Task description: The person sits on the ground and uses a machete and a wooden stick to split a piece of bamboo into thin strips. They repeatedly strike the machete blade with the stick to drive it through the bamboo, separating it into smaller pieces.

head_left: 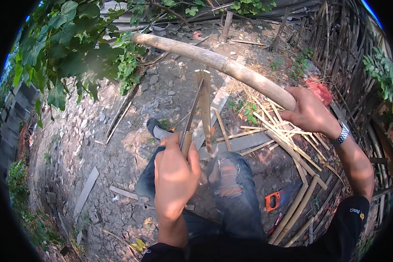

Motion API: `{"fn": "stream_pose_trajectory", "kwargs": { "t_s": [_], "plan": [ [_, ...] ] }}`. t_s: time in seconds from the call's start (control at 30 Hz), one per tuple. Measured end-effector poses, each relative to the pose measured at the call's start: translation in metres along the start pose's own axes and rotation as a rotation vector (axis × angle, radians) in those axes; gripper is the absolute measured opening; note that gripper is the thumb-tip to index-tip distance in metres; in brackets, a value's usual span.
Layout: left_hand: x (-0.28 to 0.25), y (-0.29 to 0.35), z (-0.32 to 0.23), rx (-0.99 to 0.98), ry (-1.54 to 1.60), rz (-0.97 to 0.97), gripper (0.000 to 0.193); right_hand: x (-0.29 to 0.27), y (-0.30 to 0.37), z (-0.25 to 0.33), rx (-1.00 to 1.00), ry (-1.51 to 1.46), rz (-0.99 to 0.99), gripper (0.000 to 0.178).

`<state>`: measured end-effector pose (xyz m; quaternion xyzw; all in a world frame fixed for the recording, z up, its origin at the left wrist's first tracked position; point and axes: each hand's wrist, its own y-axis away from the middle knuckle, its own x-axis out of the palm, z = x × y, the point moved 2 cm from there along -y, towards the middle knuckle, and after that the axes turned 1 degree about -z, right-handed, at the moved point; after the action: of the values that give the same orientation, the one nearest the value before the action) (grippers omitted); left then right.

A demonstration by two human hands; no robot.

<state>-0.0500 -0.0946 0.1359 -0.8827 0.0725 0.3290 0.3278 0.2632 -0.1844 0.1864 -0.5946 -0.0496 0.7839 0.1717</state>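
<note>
Left hand point(175, 174) gripped knife point(192, 113), overlapping upright slat point(205, 105), contact unclear. Right hand point(312, 111) closed round near end of pole point(225, 64), slanting past slat's top. Good handling likely needed steady knife, firm pole grip, left hand clear.

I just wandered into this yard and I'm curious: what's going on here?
A person is working with both bare hands outdoors. The right hand grips one end of a thick bamboo pole, raised at a slant in front. The left hand holds a wooden-handled blade, pointing upward and apart from the pole. Thin pale strips lie scattered on the ground at the right, with an orange-handled saw nearby.
</note>
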Motion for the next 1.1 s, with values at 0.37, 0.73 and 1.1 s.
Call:
{"fn": "stream_pose_trajectory", "kwargs": {
  "t_s": [0.37, 0.73, 1.1],
  "plan": [
    [0.019, -0.006, -0.001, -0.111, 0.060, 0.129, 0.024, -0.159, -0.061, -0.017, -0.094, -0.702, -0.714, 0.024],
    [0.077, 0.007, 0.121, 0.004, 0.102, 0.230, 0.023, 0.082, 0.037, -0.037, 0.566, -0.719, 0.352, 0.021],
    [0.137, -0.041, 0.154, -0.062, 0.098, 0.363, 0.031, -0.160, -0.038, -0.058, -0.383, -1.203, -0.744, 0.012]
  ]
}}
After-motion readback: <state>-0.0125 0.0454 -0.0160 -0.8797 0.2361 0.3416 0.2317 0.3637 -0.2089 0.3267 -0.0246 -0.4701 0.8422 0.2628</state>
